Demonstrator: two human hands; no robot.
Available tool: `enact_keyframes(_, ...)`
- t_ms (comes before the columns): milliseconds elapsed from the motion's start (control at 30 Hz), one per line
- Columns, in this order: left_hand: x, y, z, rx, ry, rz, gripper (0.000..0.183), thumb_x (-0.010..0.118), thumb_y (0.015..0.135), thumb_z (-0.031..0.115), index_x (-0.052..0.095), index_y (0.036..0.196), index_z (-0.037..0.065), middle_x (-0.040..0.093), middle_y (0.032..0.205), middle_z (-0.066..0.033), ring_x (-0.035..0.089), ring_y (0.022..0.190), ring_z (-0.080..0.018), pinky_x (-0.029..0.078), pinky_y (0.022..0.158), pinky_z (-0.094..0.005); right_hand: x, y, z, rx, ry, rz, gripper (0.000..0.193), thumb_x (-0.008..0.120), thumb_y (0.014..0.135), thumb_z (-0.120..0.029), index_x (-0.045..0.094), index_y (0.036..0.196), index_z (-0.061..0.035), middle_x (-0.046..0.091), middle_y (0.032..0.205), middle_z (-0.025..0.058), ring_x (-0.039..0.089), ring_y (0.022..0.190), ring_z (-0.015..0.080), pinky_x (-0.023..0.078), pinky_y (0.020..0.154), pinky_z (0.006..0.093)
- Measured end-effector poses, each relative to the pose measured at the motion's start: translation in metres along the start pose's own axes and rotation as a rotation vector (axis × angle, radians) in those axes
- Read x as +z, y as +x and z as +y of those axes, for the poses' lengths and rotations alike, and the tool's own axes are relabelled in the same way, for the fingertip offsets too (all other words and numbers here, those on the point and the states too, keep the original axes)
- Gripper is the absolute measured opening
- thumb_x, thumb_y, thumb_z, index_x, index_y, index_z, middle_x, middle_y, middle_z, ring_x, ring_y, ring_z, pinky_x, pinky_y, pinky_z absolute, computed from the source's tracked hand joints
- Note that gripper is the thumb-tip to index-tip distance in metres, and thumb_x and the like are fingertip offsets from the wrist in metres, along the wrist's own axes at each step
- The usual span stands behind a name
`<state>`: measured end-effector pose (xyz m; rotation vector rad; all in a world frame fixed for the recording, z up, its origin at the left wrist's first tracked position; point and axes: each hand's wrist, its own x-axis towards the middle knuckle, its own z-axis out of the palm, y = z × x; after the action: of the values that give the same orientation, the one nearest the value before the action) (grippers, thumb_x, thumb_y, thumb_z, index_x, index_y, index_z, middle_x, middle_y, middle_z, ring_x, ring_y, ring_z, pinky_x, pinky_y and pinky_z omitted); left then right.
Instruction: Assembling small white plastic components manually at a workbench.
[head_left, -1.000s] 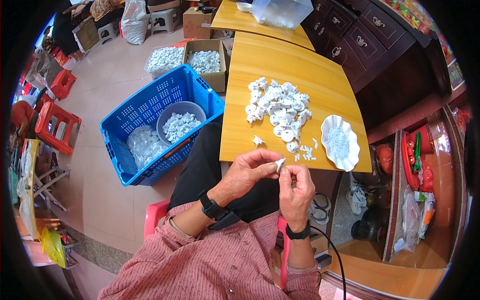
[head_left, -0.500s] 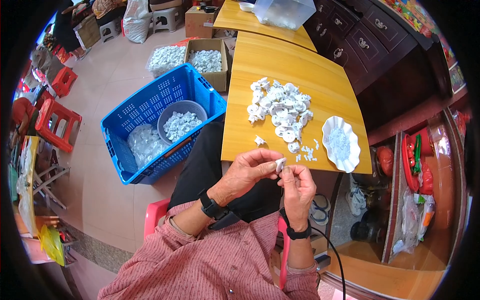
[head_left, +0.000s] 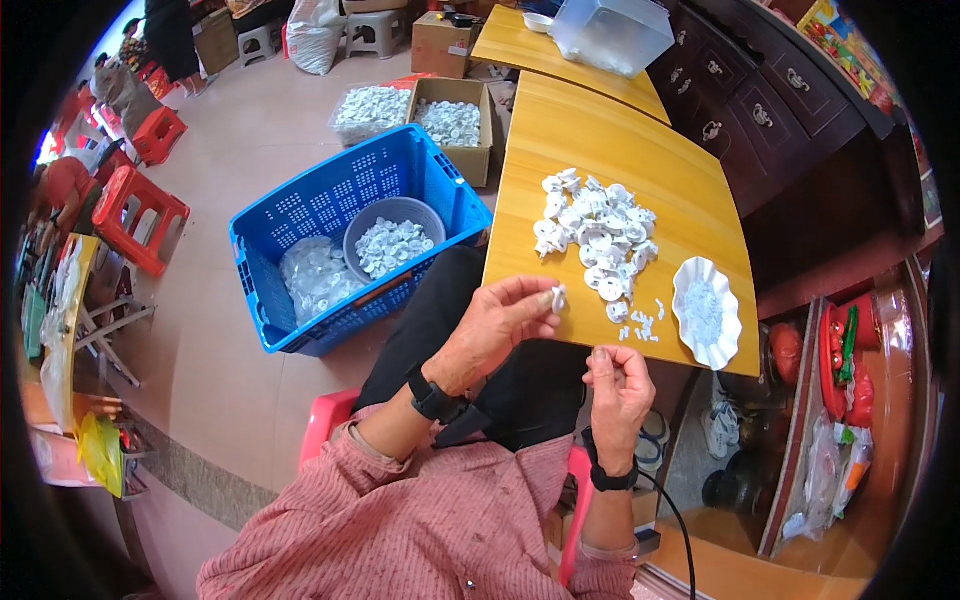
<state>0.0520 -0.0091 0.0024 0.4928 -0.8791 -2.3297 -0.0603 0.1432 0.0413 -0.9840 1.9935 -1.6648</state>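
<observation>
My left hand [head_left: 492, 332] is closed, with thumb and fingertips pinching a small round white plastic part [head_left: 559, 298] by the near edge of the table. Below and to the right, my right hand [head_left: 618, 388] is held just off that edge, thumb and index finger pressed together. Whatever may be between them is too small to make out. Beyond the hands lies a heap of similar white plastic parts [head_left: 600, 232] on the yellow wooden table [head_left: 545, 115]. Several tiny pale pins [head_left: 640, 328] are scattered between the heap and a white scalloped dish [head_left: 728, 345], which contains more tiny pale pieces.
Left of my knees stands a blue perforated crate [head_left: 290, 205] with a grey-purple bowl [head_left: 352, 235] of white parts and a clear bag [head_left: 318, 275]. Behind it is a cardboard box [head_left: 470, 160] of parts. Dark drawers [head_left: 745, 105] flank the table. A red stool [head_left: 145, 215] stands left.
My hands, together at a white part before, have separated; the right is lower. The part lying alone near the table edge no longer shows separately from my left fingers. The whole view has shifted.
</observation>
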Motion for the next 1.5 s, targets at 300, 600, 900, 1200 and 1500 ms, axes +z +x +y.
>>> enact_keyframes(300,-0.030,0.019,0.026,0.154,-0.092,0.170,0.025,0.065,0.098,0.012,0.062,0.117,-0.004,0.069,0.100,-0.0098,0.068,0.082,-0.0145,0.059,0.073,-0.0246,0.000,0.001,0.009,-0.036,-0.032,-0.009,0.011,0.066,0.097,-0.009,0.064,0.094,0.0015,0.064,0.079,0.0013,0.058,0.068,0.0064,0.049,0.063,0.0222)
enact_keyframes(600,-0.066,0.046,0.080,0.366,-0.005,0.395,0.034,0.063,0.097,0.008,0.056,0.126,-0.009,0.068,0.107,-0.0153,0.070,0.089,-0.0195,0.059,0.082,-0.0307,0.002,0.001,0.009,-0.040,-0.040,0.006,0.011,0.067,0.095,-0.008,0.065,0.093,0.0016,0.064,0.076,0.0010,0.058,0.066,0.0057,0.048,0.061,0.0222)
enact_keyframes(900,-0.042,0.035,0.026,0.436,0.627,0.303,0.019,0.065,0.095,0.010,0.071,0.108,-0.003,0.069,0.096,-0.0037,0.064,0.080,-0.0088,0.053,0.073,-0.0242,0.003,0.001,0.013,-0.055,-0.064,-0.007,0.010,0.067,0.096,-0.009,0.065,0.093,0.0014,0.065,0.077,0.0016,0.059,0.066,0.0061,0.049,0.062,0.0222)
enact_keyframes(1200,-0.006,0.029,0.006,0.878,1.367,0.198,0.025,0.072,0.087,0.014,0.071,0.109,0.003,0.066,0.102,-0.0136,0.064,0.089,-0.0291,0.054,0.079,-0.0378,0.004,0.000,0.012,-0.055,-0.068,-0.023,0.010,0.067,0.096,-0.008,0.065,0.093,0.0013,0.065,0.078,0.0013,0.059,0.067,0.0061,0.050,0.062,0.0221)
enact_keyframes(1500,0.011,0.032,-0.010,0.914,1.516,-0.032,0.037,0.071,0.082,0.008,0.067,0.119,0.009,0.063,0.113,-0.0099,0.055,0.089,-0.0298,0.048,0.079,-0.0397,0.003,0.000,0.015,-0.039,-0.055,-0.011,0.010,0.067,0.096,-0.008,0.065,0.095,0.0011,0.065,0.081,0.0019,0.059,0.067,0.0068,0.050,0.063,0.0226)
